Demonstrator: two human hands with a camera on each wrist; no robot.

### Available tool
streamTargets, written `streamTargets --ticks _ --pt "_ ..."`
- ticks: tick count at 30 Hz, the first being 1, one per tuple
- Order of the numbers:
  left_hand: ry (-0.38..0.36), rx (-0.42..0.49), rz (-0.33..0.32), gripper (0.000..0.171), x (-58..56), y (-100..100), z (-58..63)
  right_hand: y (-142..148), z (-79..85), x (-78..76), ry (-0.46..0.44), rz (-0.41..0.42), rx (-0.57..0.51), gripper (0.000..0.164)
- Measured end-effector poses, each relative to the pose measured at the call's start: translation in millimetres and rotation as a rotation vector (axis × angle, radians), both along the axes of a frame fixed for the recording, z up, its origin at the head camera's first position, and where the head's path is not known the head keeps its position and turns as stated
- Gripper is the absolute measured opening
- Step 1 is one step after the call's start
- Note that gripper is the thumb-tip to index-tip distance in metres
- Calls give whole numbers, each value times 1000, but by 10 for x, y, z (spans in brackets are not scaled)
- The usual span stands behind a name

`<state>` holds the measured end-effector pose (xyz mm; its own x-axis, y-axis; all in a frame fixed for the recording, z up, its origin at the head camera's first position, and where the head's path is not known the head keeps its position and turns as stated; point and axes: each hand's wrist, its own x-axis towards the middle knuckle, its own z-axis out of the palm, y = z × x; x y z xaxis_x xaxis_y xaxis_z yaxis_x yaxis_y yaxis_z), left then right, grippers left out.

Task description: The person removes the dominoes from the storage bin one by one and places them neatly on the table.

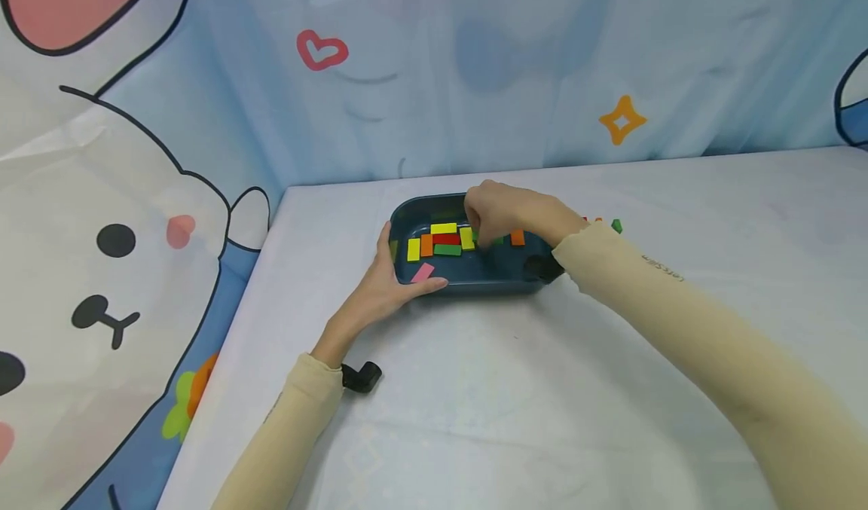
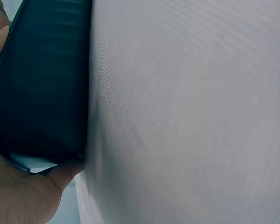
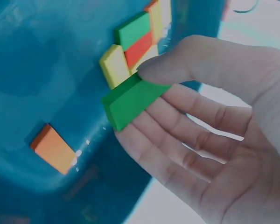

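Observation:
A dark blue tub [image 1: 468, 275] with rounded corners stands on a white-covered table. My left hand [image 1: 385, 288] spreads round its near left corner, the thumb straight along the front wall and the fingers along the left end. Over the tub, my right hand [image 1: 510, 212] reaches in and pinches a green block [image 3: 135, 100] between thumb and fingers. Beside that block in the right wrist view lie a yellow block [image 3: 115, 66], a red block [image 3: 138, 49] and another green block [image 3: 133, 31]. An orange block [image 3: 53, 148] lies apart on the tub's floor.
A pink block [image 1: 423, 272] lies askew by the tub's near left corner. Outside the tub, beyond my right wrist, a small green piece [image 1: 616, 225] lies near partly hidden red and orange pieces. A printed curtain [image 1: 434, 103] hangs behind the table [image 1: 475, 404].

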<state>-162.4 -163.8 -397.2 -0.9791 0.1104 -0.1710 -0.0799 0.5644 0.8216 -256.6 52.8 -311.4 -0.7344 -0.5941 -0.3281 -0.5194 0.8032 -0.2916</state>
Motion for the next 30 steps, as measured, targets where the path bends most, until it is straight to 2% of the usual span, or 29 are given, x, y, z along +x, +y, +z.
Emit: streamTargets --ticks 4,8,12,17,20,23,30 --pt "8 9 -4 131 -19 -21 -10 145 147 94 31 24 -121 19" --pt "12 7 -4 130 -44 -39 -23 325 290 192 27 0 -244 16" --pt "6 -8 -5 128 -62 -46 -31 589 410 274 13 -81 -360 17" --pt "-5 -32 8 128 -61 -68 -27 1068 490 293 6 -234 -522 24" --pt "-7 -42 18 129 -50 -100 -22 1404 476 267 2 -318 -599 30" --pt "-7 -48 31 129 -37 -142 -17 1709 405 228 2 -365 -643 33" --pt "1 -53 38 129 -27 -192 -1 2211 60 149 23 -420 -638 34"
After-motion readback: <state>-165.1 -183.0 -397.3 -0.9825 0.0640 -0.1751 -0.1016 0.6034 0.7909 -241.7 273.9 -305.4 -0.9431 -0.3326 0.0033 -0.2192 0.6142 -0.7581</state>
